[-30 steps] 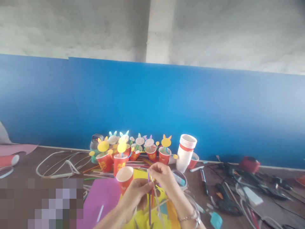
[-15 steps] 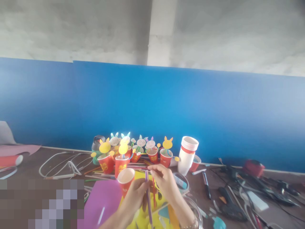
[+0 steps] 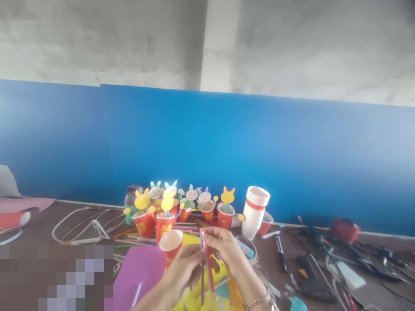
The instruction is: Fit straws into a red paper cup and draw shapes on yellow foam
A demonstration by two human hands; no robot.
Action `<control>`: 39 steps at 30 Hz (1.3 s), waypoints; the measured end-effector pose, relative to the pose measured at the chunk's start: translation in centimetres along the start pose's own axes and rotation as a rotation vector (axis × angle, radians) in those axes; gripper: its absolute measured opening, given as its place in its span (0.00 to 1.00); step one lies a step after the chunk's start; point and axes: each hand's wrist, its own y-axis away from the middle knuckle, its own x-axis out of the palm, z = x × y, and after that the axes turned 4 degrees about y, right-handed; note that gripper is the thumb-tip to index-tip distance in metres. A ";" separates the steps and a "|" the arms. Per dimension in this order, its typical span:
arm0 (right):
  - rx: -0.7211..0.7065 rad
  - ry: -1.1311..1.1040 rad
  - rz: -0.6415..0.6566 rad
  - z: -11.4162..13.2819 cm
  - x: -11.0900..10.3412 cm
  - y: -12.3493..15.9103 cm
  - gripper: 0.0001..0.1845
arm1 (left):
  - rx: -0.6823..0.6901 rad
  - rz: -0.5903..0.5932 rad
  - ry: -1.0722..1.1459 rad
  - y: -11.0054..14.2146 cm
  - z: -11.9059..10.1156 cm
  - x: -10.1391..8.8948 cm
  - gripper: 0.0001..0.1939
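Close together over the yellow paper (image 3: 215,302), my two hands work at one spot. My left hand (image 3: 183,270) is closed around a slim purple straw (image 3: 202,283) that stands nearly upright. Thumb and fingers of my right hand (image 3: 228,252) pinch the top end of that straw, near the left thumb. A red strip (image 3: 209,263) and a paler one run down just to the right of it; whether they are held too, I cannot tell. Beside my left hand stands an open red-and-white paper cup (image 3: 171,241).
Red cups (image 3: 165,226) with paper animal heads line the blue panel (image 3: 207,142). A stack of white cups (image 3: 254,214) stands right of them. Purple paper (image 3: 141,270) lies left; a marker (image 3: 280,252), a black glue gun (image 3: 314,283) and cables lie right.
My right thumb and fingers have come onto the straw's top end, where a small gap showed before. The straw now stands a little more upright.
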 end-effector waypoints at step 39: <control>-0.194 0.083 0.026 0.6 0.3 0.5 0.21 | -0.009 0.046 0.150 0.7 -0.5 0.2 0.23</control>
